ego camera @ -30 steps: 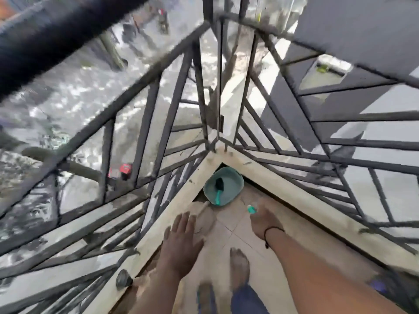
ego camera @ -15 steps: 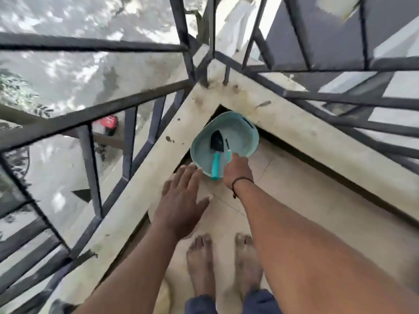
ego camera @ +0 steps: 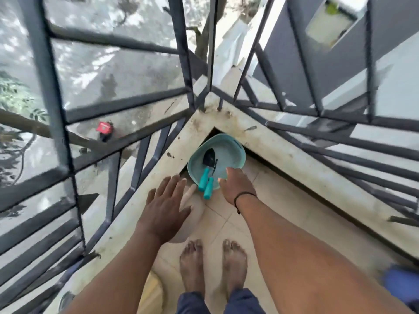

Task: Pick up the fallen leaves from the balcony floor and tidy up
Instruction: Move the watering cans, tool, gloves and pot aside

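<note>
A teal basin [ego camera: 233,146] sits on the tiled floor in the balcony corner. A black-bladed trowel [ego camera: 209,157] and a second teal-handled tool [ego camera: 208,191] lie in it, their handles sticking out over the near rim. My right hand [ego camera: 237,188] is at that near rim beside the handles, fingers loose, holding nothing. My left hand [ego camera: 164,206] hovers with fingers spread over a pale round pot [ego camera: 195,219], which it partly hides. A pale stick [ego camera: 188,195] pokes out from under the fingers. No leaves show on the floor.
A dirty concrete ledge [ego camera: 294,159] with a dark metal railing [ego camera: 183,64] closes the corner on both sides, with a drop beyond. My bare feet [ego camera: 213,264] stand on the tiles. A yellowish object [ego camera: 152,295] lies at bottom left, something blue [ego camera: 401,284] at the right edge.
My right hand carried a teal-handled tool to the basin and let it go there beside the trowel. My left hand stayed over the pale pot. The view has closed in on the corner.
</note>
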